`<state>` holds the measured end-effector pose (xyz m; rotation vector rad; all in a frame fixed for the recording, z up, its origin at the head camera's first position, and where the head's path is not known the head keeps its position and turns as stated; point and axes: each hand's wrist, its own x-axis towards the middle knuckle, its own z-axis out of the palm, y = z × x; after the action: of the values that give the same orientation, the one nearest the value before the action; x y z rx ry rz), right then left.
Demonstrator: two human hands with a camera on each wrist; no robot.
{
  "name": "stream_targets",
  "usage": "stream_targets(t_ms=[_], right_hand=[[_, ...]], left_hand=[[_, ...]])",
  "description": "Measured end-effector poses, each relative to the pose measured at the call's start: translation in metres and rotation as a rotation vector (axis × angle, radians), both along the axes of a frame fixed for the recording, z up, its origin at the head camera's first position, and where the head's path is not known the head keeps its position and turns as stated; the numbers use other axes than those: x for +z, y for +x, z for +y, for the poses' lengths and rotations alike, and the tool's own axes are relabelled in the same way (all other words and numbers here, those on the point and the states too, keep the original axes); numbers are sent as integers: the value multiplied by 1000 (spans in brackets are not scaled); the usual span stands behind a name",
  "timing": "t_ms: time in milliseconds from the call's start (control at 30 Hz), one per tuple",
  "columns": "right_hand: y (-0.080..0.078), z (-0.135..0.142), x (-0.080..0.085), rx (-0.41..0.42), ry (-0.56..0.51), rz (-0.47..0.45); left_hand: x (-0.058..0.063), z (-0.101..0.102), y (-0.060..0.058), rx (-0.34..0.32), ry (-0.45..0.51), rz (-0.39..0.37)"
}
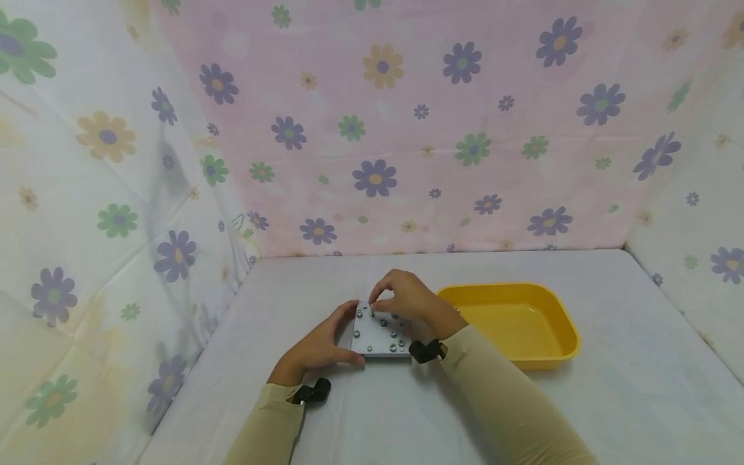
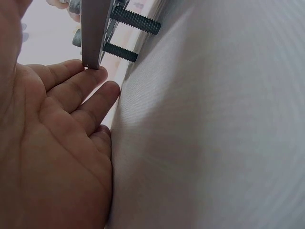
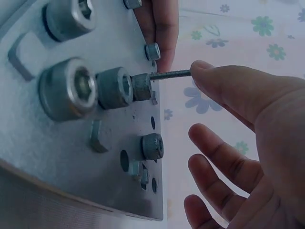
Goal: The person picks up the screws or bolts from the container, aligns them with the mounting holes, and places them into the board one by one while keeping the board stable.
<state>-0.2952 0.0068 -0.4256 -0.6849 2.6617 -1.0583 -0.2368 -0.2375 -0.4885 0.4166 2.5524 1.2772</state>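
A silvery metal plate (image 1: 372,339) lies above the white table, studded with hex-socket cap screws (image 3: 71,89) of several sizes. Threaded shanks (image 2: 136,20) stick out beneath it in the left wrist view. My left hand (image 1: 320,342) holds the plate at its left side, thumb at the near edge and fingers toward the far corner. Over the plate's far part, my right hand (image 1: 407,297) pinches a thin screw (image 3: 170,74) between thumb and forefinger. Its threaded shank points toward the plate; its head is hidden by the fingers. The other right fingers are spread apart.
A yellow plastic tray (image 1: 572,336) stands to the right, close to my right forearm. White cloth covers the table (image 1: 372,413). Flowered fabric (image 1: 325,194) hangs at the back and both sides. Small black wrist mounts (image 1: 427,351) sit on both wrists.
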Motion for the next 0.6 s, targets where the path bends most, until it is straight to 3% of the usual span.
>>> stream_targets(t_ms=[600], right_hand=[[1,-3,-6,-1,105,1]], left_hand=[[-3,-2,-2,-40,17,23]])
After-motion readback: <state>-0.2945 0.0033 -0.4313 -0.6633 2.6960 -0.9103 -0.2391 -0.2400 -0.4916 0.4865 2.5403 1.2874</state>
